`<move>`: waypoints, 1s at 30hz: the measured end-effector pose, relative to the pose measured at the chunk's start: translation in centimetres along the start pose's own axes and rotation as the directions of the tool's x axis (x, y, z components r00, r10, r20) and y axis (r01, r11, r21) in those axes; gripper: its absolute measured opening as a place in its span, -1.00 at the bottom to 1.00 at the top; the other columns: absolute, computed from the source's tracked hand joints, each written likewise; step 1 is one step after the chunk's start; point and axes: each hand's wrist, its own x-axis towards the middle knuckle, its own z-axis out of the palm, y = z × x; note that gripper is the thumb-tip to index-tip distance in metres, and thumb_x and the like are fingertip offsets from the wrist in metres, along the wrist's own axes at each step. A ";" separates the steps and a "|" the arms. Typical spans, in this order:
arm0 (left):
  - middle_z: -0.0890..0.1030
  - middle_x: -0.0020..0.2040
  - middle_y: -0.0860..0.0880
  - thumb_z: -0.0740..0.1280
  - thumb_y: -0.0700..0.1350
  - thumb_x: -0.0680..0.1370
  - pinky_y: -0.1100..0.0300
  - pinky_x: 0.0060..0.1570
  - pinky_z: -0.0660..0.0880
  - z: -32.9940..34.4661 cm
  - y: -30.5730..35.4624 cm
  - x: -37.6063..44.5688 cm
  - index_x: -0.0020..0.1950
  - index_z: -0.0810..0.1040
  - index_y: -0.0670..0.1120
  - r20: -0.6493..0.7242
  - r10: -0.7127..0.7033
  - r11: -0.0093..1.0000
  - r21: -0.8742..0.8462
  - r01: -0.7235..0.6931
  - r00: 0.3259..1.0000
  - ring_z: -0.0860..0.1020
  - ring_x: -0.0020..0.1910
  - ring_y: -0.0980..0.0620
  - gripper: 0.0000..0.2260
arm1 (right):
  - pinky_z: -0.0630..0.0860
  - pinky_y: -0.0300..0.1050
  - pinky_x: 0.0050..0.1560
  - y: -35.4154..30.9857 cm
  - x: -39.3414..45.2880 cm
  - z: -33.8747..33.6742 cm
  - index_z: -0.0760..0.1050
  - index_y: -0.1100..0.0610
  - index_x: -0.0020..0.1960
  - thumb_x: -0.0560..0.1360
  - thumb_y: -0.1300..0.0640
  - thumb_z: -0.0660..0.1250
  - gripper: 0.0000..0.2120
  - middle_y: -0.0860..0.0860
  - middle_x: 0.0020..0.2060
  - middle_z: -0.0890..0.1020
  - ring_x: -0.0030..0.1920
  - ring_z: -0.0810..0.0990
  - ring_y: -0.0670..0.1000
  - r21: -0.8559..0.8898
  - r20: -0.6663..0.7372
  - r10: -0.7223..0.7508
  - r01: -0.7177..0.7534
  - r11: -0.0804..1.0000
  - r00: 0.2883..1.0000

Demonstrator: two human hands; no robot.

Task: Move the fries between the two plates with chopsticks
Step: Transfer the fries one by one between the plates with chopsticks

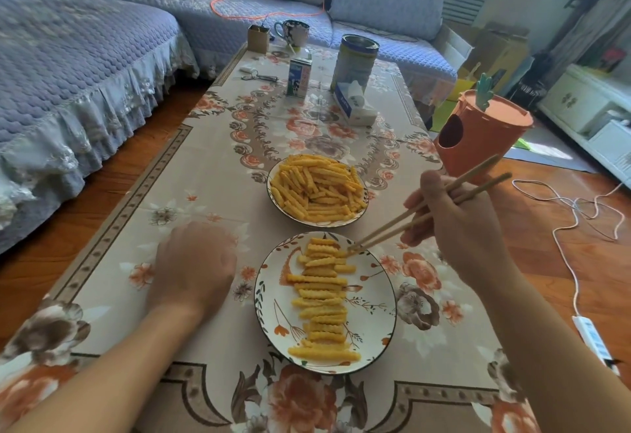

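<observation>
While the right hand (457,227) grips the chopsticks (423,215), their tips rest at the far right end of the fries (322,296) on the near plate (375,299). Each fry's long axis runs left-right, stacked in a column toward the person. The far plate (364,205) holds a loose heap, directly beyond. Left hand (193,267) lies palm-down on the floral tablecloth (164,227), holding nothing (fingers blurred). A sofa (85,56) stands left.

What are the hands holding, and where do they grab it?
The right hand holds the chopsticks around their middle; the left hand holds nothing.
</observation>
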 end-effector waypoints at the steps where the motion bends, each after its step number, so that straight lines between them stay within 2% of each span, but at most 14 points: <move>1: 0.55 0.12 -0.13 0.11 0.06 0.50 -0.12 0.12 0.40 0.0 0.0 0.0 0.13 0.57 -0.04 0.000 0.001 1.000 -0.001 -0.001 1.000 0.44 0.12 -0.17 -0.65 | 0.66 0.08 -0.32 0.3 -0.6 -0.3 0.59 0.24 -0.16 0.58 -0.15 0.22 -0.54 0.18 -0.46 0.62 -0.45 0.66 0.18 -0.033 0.021 0.021 -0.020 0.999 1.000; 3: 0.54 0.13 -0.13 0.11 0.06 0.50 -0.12 0.14 0.40 0.0 0.0 0.0 0.12 0.57 -0.05 0.001 0.001 1.000 -0.003 -0.001 1.000 0.44 0.12 -0.17 -0.65 | 0.65 0.12 -0.28 1.0 -1.5 -0.7 0.60 0.22 -0.14 0.56 -0.17 0.24 -0.55 0.17 -0.45 0.63 -0.44 0.67 0.19 -0.083 0.049 0.056 -0.052 0.995 0.997; 6: 0.54 0.13 -0.13 0.10 0.06 0.51 -0.12 0.14 0.40 -0.1 0.1 -0.1 0.14 0.56 -0.05 0.001 0.005 1.000 -0.004 -0.005 1.000 0.43 0.13 -0.17 -0.64 | 0.63 0.03 -0.33 1.4 -1.9 -1.1 0.62 0.21 -0.13 0.53 -0.17 0.27 -0.56 0.18 -0.46 0.63 -0.46 0.66 0.17 -0.084 0.053 0.044 -0.039 0.996 0.998; 9: 0.54 0.13 -0.13 0.09 0.06 0.51 -0.12 0.14 0.40 -0.1 0.1 -0.1 0.15 0.55 -0.05 0.002 0.009 1.000 -0.003 -0.009 1.000 0.43 0.12 -0.16 -0.64 | 0.60 -0.11 -0.45 1.1 -1.4 -1.7 0.62 0.26 -0.13 0.60 -0.04 0.29 -0.63 0.20 -0.47 0.61 -0.52 0.62 0.10 -0.037 -0.048 -0.018 0.016 0.999 0.999; 11: 0.54 0.13 -0.13 0.10 0.06 0.51 -0.12 0.14 0.40 -0.1 0.0 -0.1 0.15 0.55 -0.05 0.000 0.010 1.000 -0.006 -0.010 1.000 0.43 0.12 -0.16 -0.64 | 0.62 -0.15 -0.46 1.1 -0.6 -2.2 0.61 0.29 -0.11 0.62 0.00 0.29 -0.65 0.19 -0.45 0.61 -0.51 0.63 0.09 -0.011 -0.121 -0.048 0.047 0.999 0.992; 15: 0.55 0.11 -0.12 0.11 0.05 0.50 -0.11 0.11 0.41 -0.1 0.1 -0.1 0.12 0.57 -0.05 -0.013 0.008 1.000 -0.004 -0.008 1.000 0.45 0.10 -0.17 -0.65 | 0.70 0.02 -0.33 1.9 1.9 -1.6 0.61 0.25 -0.09 0.61 -0.07 0.28 -0.62 0.07 -0.45 0.64 -0.43 0.69 0.12 0.031 -0.151 -0.041 0.046 0.998 0.988; 17: 0.56 0.10 -0.11 0.12 0.05 0.50 -0.10 0.09 0.41 0.0 0.1 -0.1 0.11 0.57 -0.04 -0.014 0.010 1.000 0.000 -0.010 1.000 0.45 0.09 -0.16 -0.66 | 0.71 0.14 -0.26 2.6 3.1 -0.5 0.61 0.21 -0.10 0.64 -0.04 0.28 -0.65 0.05 -0.45 0.65 -0.39 0.70 0.15 0.013 -0.124 -0.036 0.038 0.999 0.992; 19: 0.56 0.08 -0.11 0.12 0.05 0.49 -0.10 0.08 0.42 0.0 0.0 -0.1 0.10 0.57 -0.04 -0.019 0.012 1.000 0.004 -0.012 1.000 0.45 0.07 -0.16 -0.66 | 0.70 0.19 -0.20 3.1 4.0 0.7 0.61 0.18 -0.12 0.66 0.00 0.28 -0.69 0.04 -0.45 0.66 -0.37 0.71 0.19 -0.002 -0.099 -0.033 0.033 0.999 0.995; 24: 0.56 0.07 -0.12 0.14 0.04 0.48 -0.10 0.05 0.43 0.2 0.0 0.0 0.08 0.58 -0.04 -0.030 0.011 1.000 0.009 -0.010 0.999 0.46 0.06 -0.18 -0.68 | 0.70 -0.02 -0.28 3.5 5.0 2.8 0.60 0.14 -0.14 0.66 0.00 0.29 -0.70 0.07 -0.44 0.67 -0.36 0.72 0.15 -0.031 -0.090 -0.021 0.018 0.999 0.996; 30: 0.56 0.08 -0.10 0.14 0.05 0.49 -0.10 0.07 0.42 0.2 -0.1 0.0 0.10 0.57 -0.03 -0.028 0.009 1.000 0.009 -0.008 1.000 0.45 0.07 -0.15 -0.68 | 0.68 -0.05 -0.37 2.7 4.9 2.4 0.58 0.16 -0.17 0.67 0.00 0.27 -0.67 0.07 -0.46 0.65 -0.45 0.68 0.09 0.024 -0.192 -0.010 0.015 1.000 0.981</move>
